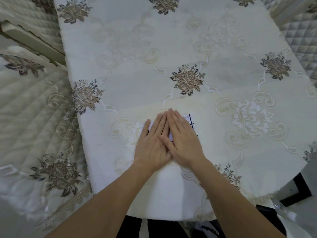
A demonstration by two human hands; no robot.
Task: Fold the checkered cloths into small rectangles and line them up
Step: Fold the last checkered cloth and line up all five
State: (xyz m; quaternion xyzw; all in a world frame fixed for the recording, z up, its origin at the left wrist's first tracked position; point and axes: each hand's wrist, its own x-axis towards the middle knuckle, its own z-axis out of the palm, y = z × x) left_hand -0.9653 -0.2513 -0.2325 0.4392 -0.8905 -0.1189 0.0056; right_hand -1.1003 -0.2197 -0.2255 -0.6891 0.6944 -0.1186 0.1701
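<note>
Both hands lie flat, palms down, fingers straight and together, pressed on one folded checkered cloth [189, 121] on the floral tablecloth [223, 48]; neither hand pinches or clamps anything. The left hand [152, 143] and right hand [183, 140] meet in a wedge, w/ the right overlapping the left's inner edge, fingertips pointing away from the person. The cloth sits directly under the palms and fingers: only a white sliver w/ dark grid lines peeks out just right of the right hand's fingers, another bit left of the left hand near its thumb, and a small patch in the gap btwn the two hands. It looks thin, light and soft, prob. limp when lifted, so it should crease easily under flat pressure but could also spring open or slide on the smooth tablecloth (which itself may bunch). Best hold, I'd judge, is a pinch at the corners or along the folded edge beside the fingertips, one hand keeping the stack pinned. Long axis seems to run left-right across the hands, roughly square to the fingers, w/ the right end tilted slightly away; most of the outline is hidden, so that's approx. No other cloths are in view.
</note>
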